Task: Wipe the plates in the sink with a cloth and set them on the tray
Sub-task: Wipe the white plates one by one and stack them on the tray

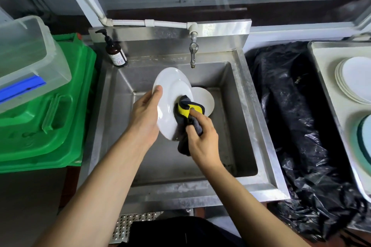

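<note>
- Your left hand (145,114) grips the plate (170,94) by its rim, tilted up over the sink (236,78). Keep that hold firm.
- Your right hand (200,136) pinches the bunched cloth (187,112) against the plate's face; sweep out to the edge.
- One more plate (204,99) lies in the basin behind it. The tray (321,54) with the stack sits off to your right.

Only marked item: dark brown plastic pump bottle (114,50) with black pump head, standing on the steel sink rim at about 10 o'clock from the basin centre. Its white paper label (118,59) carries a small red mark low down, shaped like a "U" or a logo; cannot tell which. Fine grey print lines above the mark are too small to read. No other text, brand, number or sign is legible anywhere.
</note>
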`<state>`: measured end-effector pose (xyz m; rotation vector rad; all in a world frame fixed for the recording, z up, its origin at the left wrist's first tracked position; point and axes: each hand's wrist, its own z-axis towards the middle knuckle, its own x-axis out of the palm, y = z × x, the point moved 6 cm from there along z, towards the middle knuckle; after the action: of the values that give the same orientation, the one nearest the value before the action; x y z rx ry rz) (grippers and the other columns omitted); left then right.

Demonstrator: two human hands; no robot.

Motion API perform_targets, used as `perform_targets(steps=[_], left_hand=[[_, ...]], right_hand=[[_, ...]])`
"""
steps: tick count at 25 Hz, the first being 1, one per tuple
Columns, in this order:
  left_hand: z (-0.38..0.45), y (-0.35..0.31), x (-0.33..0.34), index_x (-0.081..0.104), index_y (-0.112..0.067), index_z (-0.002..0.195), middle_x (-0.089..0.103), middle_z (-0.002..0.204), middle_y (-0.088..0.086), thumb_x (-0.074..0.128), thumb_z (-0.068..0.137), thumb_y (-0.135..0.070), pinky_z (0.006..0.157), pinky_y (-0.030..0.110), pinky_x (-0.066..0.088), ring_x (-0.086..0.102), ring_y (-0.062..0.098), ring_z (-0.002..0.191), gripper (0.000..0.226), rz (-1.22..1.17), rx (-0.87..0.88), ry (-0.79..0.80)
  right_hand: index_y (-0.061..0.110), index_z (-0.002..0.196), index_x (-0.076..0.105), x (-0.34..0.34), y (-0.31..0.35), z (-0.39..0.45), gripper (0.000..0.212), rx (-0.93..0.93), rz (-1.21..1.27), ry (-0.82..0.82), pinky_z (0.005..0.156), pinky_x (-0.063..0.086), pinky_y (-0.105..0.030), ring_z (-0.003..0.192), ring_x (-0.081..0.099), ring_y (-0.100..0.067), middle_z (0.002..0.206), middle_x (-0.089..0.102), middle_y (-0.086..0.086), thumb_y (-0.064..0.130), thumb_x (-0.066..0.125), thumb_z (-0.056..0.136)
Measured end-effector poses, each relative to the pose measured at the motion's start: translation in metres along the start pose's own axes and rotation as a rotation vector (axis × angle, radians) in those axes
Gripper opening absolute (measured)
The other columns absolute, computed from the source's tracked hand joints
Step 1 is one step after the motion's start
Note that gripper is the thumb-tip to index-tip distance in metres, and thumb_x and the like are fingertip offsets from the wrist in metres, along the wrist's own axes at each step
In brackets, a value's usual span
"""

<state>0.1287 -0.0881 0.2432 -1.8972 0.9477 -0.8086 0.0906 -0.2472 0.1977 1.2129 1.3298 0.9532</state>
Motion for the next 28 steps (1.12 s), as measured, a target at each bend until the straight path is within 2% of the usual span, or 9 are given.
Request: perform_targets(steps=[4,9,12,15,17,19,22,25,28], left_hand=[[-0.005,0.022,0.005,0.075,-0.024,0.092,0.076,0.101,-0.007,0.068,0.095,-0.031,0.107,0.049,0.048,0.066,0.023,0.115,0.01,0.029,-0.052,0.056],[-0.011,0.042,0.012,0.069,-0.023,0.103,0.071,0.114,-0.001,0.065,0.096,-0.03,0.107,0.047,0.047,0.063,0.023,0.118,0.01,0.073,-0.105,0.065],[-0.012,0.048,0.015,0.068,-0.025,0.107,0.07,0.117,-0.002,0.064,0.097,-0.032,0.104,0.045,0.049,0.062,0.024,0.12,0.012,0.104,-0.111,0.074],[-0.012,0.053,0.019,0.069,-0.021,0.118,0.069,0.123,-0.001,0.064,0.097,-0.036,0.108,0.049,0.046,0.062,0.024,0.121,0.027,0.158,-0.104,0.105],[-0.01,0.054,0.021,0.074,-0.026,0.11,0.073,0.113,-0.007,0.064,0.096,-0.038,0.106,0.043,0.047,0.065,0.018,0.112,0.02,0.202,-0.053,0.126],[-0.012,0.051,0.026,0.075,-0.026,0.089,0.07,0.089,-0.009,0.061,0.099,-0.038,0.087,0.036,0.049,0.061,0.015,0.089,0.021,0.288,0.04,0.165],[-0.02,0.039,0.036,0.053,-0.006,0.078,0.039,0.065,-0.005,0.053,0.099,-0.041,0.064,0.033,0.027,0.035,0.013,0.065,0.041,0.532,0.296,0.235],[-0.033,0.023,0.044,0.054,-0.017,0.082,0.038,0.054,-0.008,0.049,0.104,-0.033,0.053,0.024,0.029,0.035,0.007,0.053,0.028,0.832,0.563,0.291],[-0.044,0.019,0.046,0.064,-0.029,0.11,0.053,0.062,-0.009,0.051,0.104,-0.032,0.055,0.025,0.038,0.047,0.01,0.056,0.015,0.992,0.737,0.365]], right_hand=[[0.031,0.12,0.064,-0.054,-0.043,0.023,0.035,0.21,-0.159,-0.126,0.091,0.05,-0.037,0.102,0.062,-0.019,0.112,0.067,-0.002,0.014,0.058,0.09],[0.011,0.112,0.062,-0.146,-0.079,0.044,0.028,0.106,-0.521,-0.373,0.082,0.042,-0.036,0.101,0.056,-0.036,0.101,0.059,-0.012,0.006,0.066,0.084],[0.011,0.124,0.063,-0.176,-0.117,0.051,0.043,0.176,-0.748,-0.402,0.095,0.046,-0.048,0.115,0.055,-0.044,0.127,0.057,-0.02,0.02,0.075,0.083],[0.02,0.152,0.043,-0.181,-0.159,0.04,0.072,0.383,-0.905,-0.219,0.111,0.037,-0.052,0.142,0.037,-0.04,0.156,0.037,-0.018,0.035,0.071,0.088],[0.023,0.158,0.033,-0.182,-0.166,0.036,0.078,0.399,-0.904,-0.182,0.115,0.033,-0.052,0.147,0.03,-0.038,0.162,0.029,-0.016,0.034,0.068,0.089],[0.021,0.157,0.036,-0.18,-0.153,0.039,0.075,0.37,-0.915,-0.226,0.114,0.032,-0.051,0.142,0.035,-0.04,0.156,0.036,-0.017,0.033,0.067,0.09],[0.016,0.144,0.051,-0.158,-0.113,0.044,0.057,0.263,-0.729,-0.281,0.103,0.042,-0.049,0.119,0.054,-0.04,0.129,0.056,-0.018,0.027,0.066,0.091],[0.021,0.108,0.07,-0.114,-0.05,0.05,0.021,0.278,-0.276,-0.197,0.089,0.055,-0.048,0.091,0.071,-0.024,0.093,0.074,0.001,0.035,0.063,0.095],[0.017,0.084,0.073,-0.081,0.012,0.059,0.04,0.25,-0.075,-0.093,0.075,0.06,-0.044,0.062,0.073,-0.016,0.071,0.076,0.002,0.052,0.058,0.097]])
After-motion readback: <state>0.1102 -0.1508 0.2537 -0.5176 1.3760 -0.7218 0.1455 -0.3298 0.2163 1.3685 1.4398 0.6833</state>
